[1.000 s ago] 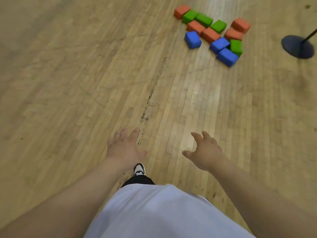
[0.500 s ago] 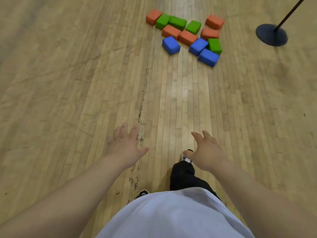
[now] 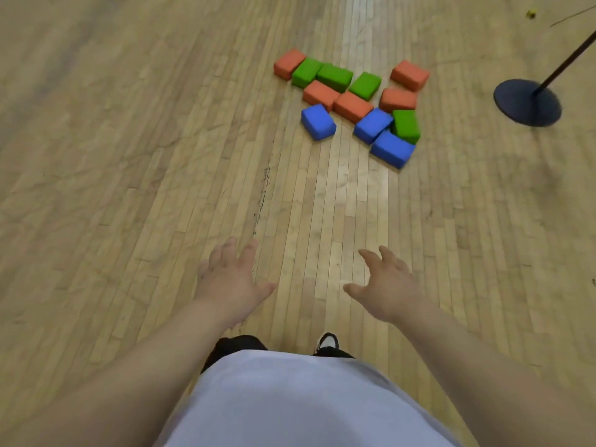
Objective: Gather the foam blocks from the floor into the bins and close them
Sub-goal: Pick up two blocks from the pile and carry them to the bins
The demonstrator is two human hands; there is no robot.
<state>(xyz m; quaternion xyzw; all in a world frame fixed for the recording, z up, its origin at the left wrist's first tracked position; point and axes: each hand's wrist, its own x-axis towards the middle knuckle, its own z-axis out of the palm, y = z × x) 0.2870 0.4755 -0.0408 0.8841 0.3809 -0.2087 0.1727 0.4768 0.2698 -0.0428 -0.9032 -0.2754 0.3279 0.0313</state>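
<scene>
Several foam blocks lie in a cluster on the wooden floor ahead of me. Orange blocks (image 3: 352, 106), green blocks (image 3: 334, 77) and blue blocks (image 3: 318, 121) touch or sit close to one another. The nearest one is a blue block (image 3: 392, 149) at the cluster's front right. My left hand (image 3: 229, 279) and my right hand (image 3: 387, 287) reach forward side by side with fingers spread, holding nothing, well short of the blocks. No bin is in view.
A dark round stand base (image 3: 527, 102) with a thin pole sits on the floor right of the blocks. My shoe (image 3: 327, 341) shows below my hands. A dark scuff line (image 3: 263, 196) runs along the wooden floor (image 3: 113, 188).
The blocks have come closer and lower in the view as I walk toward them. Both hands stay outstretched and empty. My feet have switched positions.
</scene>
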